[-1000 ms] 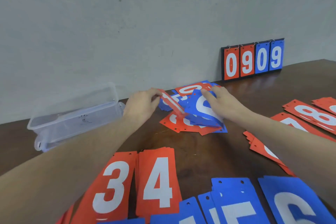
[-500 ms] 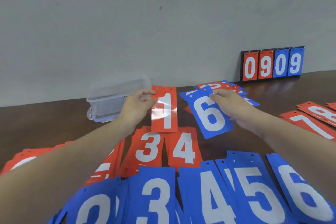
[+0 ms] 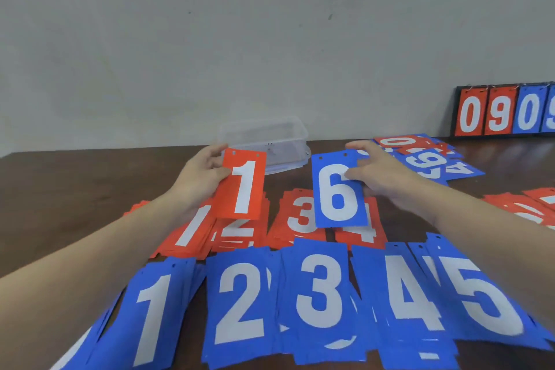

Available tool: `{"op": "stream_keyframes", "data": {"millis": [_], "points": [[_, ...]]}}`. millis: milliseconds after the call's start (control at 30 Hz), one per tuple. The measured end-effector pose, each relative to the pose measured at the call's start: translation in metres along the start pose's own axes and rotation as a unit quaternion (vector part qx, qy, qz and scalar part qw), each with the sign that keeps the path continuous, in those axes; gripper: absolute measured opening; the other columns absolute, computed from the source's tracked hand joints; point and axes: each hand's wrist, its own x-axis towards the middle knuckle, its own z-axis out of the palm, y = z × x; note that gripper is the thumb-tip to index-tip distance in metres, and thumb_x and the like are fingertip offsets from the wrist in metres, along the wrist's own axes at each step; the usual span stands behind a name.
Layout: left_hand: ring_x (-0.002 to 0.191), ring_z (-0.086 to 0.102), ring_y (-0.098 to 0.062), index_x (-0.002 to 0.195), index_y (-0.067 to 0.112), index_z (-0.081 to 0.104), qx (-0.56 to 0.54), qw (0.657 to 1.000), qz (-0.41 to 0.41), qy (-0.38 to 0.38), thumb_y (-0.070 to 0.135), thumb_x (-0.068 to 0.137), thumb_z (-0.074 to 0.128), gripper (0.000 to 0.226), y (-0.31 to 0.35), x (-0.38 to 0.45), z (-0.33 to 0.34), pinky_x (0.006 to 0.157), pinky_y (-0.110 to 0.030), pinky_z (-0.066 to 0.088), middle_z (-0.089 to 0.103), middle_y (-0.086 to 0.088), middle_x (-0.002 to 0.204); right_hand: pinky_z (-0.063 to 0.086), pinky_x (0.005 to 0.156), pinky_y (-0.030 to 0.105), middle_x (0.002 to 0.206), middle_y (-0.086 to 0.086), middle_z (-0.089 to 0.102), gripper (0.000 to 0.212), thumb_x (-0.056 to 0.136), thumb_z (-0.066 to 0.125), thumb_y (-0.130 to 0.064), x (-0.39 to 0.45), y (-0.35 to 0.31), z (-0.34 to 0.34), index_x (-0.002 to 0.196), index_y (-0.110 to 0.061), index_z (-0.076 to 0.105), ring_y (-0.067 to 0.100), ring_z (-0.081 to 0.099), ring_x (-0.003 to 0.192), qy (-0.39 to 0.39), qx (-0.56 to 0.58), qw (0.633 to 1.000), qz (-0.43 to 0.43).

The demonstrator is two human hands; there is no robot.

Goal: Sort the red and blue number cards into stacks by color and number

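Matt cards (image 3: pixel 339 189), clear-plastic tub (image 3: pixel 264 135)

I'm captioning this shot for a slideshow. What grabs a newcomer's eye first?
Two raised cards at centre: the left hand holds a red 1 card, the right hand a blue 6 card. Below them runs a row of blue stacks numbered 1 to 5, with red stacks behind.

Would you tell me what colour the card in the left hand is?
Red, with a white 1; seen in the head view.

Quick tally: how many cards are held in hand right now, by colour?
Red: 1, the red 1 card in the left hand
Blue: 1, the blue 6 card in the right hand
Total: 2
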Motion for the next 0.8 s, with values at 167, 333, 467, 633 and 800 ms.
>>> {"op": "stream_keyframes", "data": {"millis": [167,333,467,633,800], "points": [[0.095,0.071,-0.030,0.132,0.028,0.055,0.030,0.998,-0.027,0.042,0.002,0.096,0.055,0.044,-0.020,-0.011,-0.047,0.085,-0.046,0.059,0.070,-0.008,0.108,0.061,0.080,0.050,0.105,0.008,0.073,0.041,0.090,0.066,-0.001,0.004,-0.007,0.036,0.120,-0.025,0.052,0.025,0.074,0.090,-0.034,0.002,0.999,-0.011],[0.088,0.071,-0.024,0.136,0.027,0.052,0.098,0.993,-0.045,0.053,0.003,0.095,0.055,0.048,-0.044,-0.009,-0.072,0.073,-0.037,0.058,0.069,-0.010,0.104,0.063,0.069,0.042,0.108,0.012,0.070,0.040,0.091,0.069,-0.001,0.009,-0.011,0.060,0.119,-0.025,0.053,0.025,0.074,0.091,-0.058,0.006,0.998,-0.016],[0.090,0.067,-0.023,0.137,0.026,0.052,0.213,0.976,-0.022,0.038,0.004,0.091,0.061,0.051,-0.064,-0.003,-0.076,0.081,-0.038,0.056,0.067,-0.006,0.099,0.063,0.071,0.044,0.109,0.013,0.070,0.040,0.090,0.071,-0.003,0.014,-0.009,0.064,0.118,-0.026,0.053,0.025,0.074,0.092,-0.063,-0.014,0.998,-0.012],[0.121,0.051,-0.026,0.138,0.034,0.053,0.397,0.917,0.016,0.037,0.017,0.082,0.074,0.062,-0.069,0.001,-0.069,0.102,-0.042,0.041,0.056,0.000,0.126,0.063,0.069,0.040,0.107,0.010,0.072,0.034,0.092,0.070,-0.007,0.009,-0.006,0.053,0.117,-0.023,0.054,0.023,0.075,0.090,-0.051,-0.022,0.998,0.008],[0.132,0.041,-0.026,0.133,0.038,0.056,0.403,0.913,0.066,0.022,0.027,0.088,0.069,0.048,-0.051,0.000,-0.038,0.109,-0.048,0.030,0.044,0.002,0.144,0.063,0.071,0.041,0.102,0.003,0.073,0.016,0.099,0.061,-0.016,-0.008,0.002,0.017,0.113,-0.023,0.058,0.019,0.075,0.086,-0.022,-0.048,0.998,0.027]]}}
